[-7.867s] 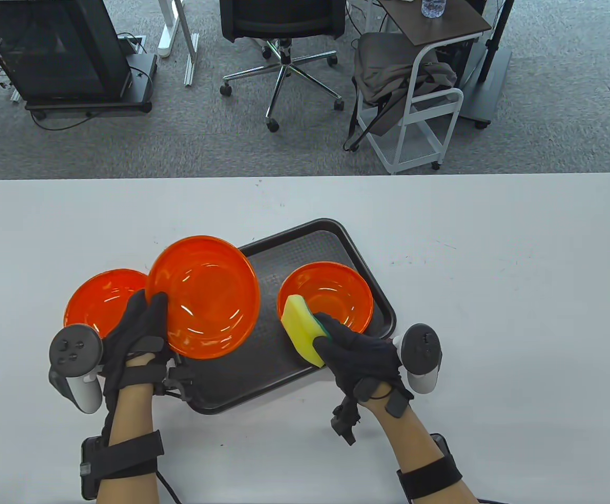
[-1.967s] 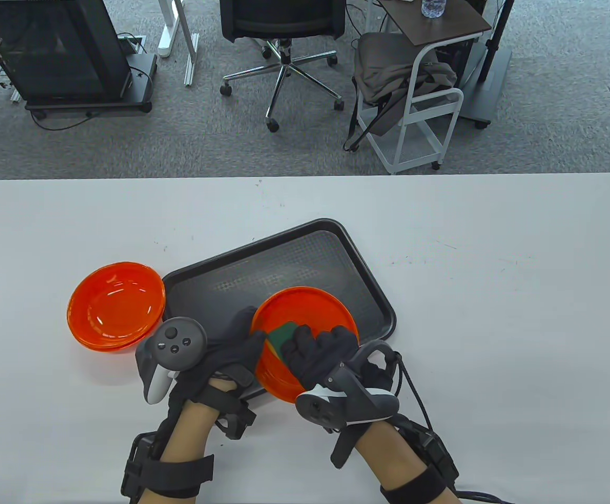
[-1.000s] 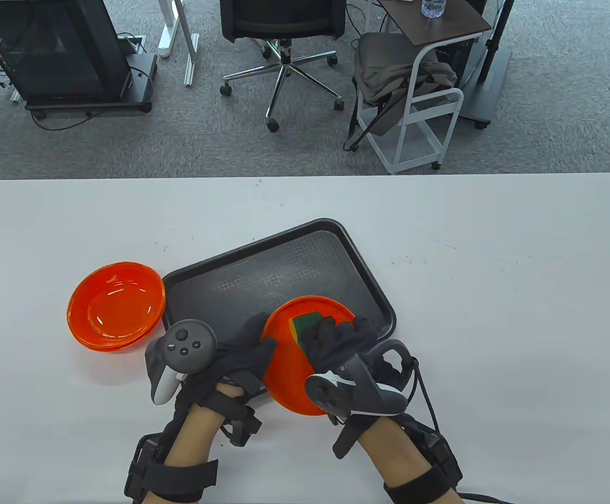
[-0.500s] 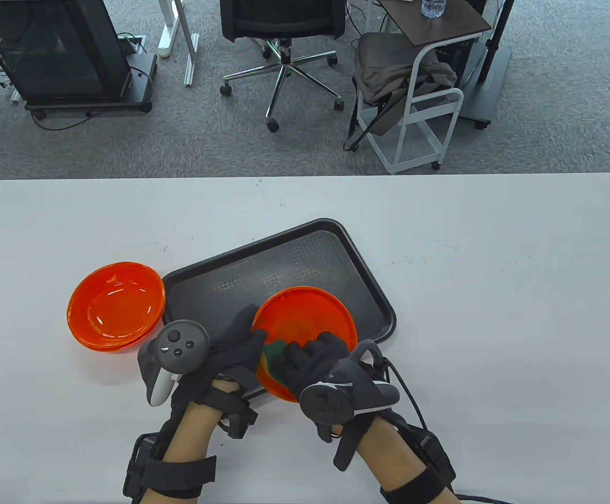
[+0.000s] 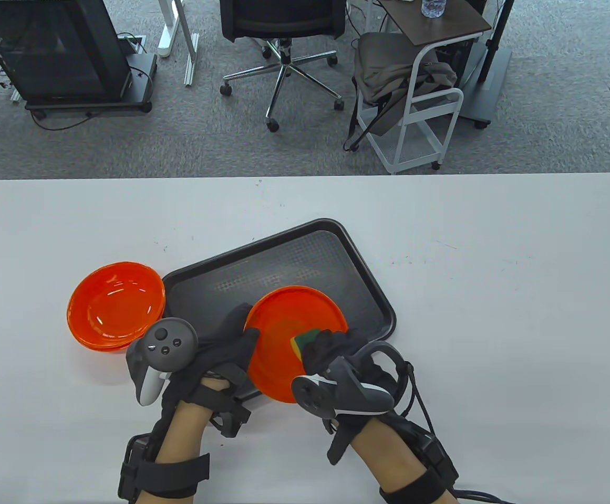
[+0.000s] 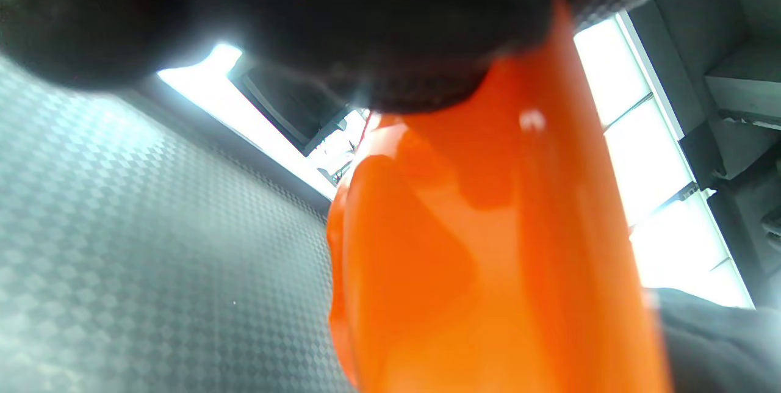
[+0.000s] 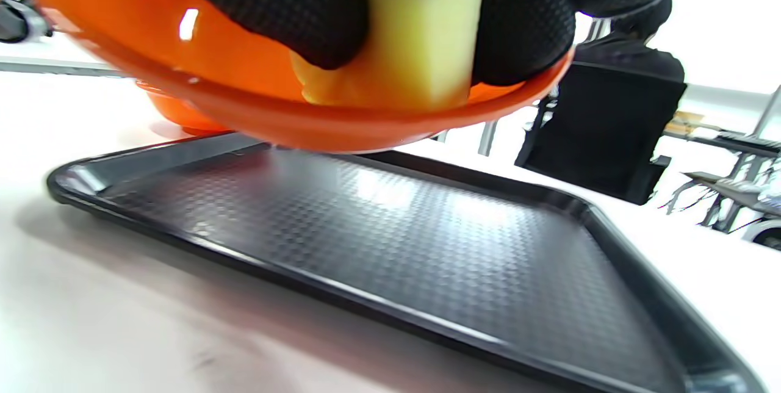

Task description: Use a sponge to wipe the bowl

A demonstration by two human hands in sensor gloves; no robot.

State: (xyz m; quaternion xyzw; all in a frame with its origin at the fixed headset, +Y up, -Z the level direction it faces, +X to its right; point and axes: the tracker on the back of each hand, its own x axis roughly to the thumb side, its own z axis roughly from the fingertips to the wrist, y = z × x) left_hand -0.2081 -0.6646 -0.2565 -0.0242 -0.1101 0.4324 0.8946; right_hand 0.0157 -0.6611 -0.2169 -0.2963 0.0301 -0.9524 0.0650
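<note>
My left hand [image 5: 231,341] grips the left rim of an orange bowl [image 5: 278,341] and holds it tilted above the near part of the black tray [image 5: 305,257]. My right hand [image 5: 331,352] holds a yellow and green sponge [image 5: 305,340] and presses it inside the bowl at its right side. In the right wrist view the sponge [image 7: 421,33] sits between my gloved fingers [image 7: 293,8] against the bowl [image 7: 256,112], which hangs above the tray [image 7: 427,246]. In the left wrist view the bowl [image 6: 476,259] fills the middle, with my gloved fingers [image 6: 366,27] on its rim.
A stack of orange bowls [image 5: 115,304] sits on the white table [image 5: 494,294] left of the tray. Beyond the table's far edge stand an office chair [image 5: 283,31], a white cart [image 5: 420,105] and a black cabinet [image 5: 58,52].
Over the last second the sponge has swept round inside the bowl, from its upper right to its lower left and back to its right side. The left hand and bowl have shifted slightly left.
</note>
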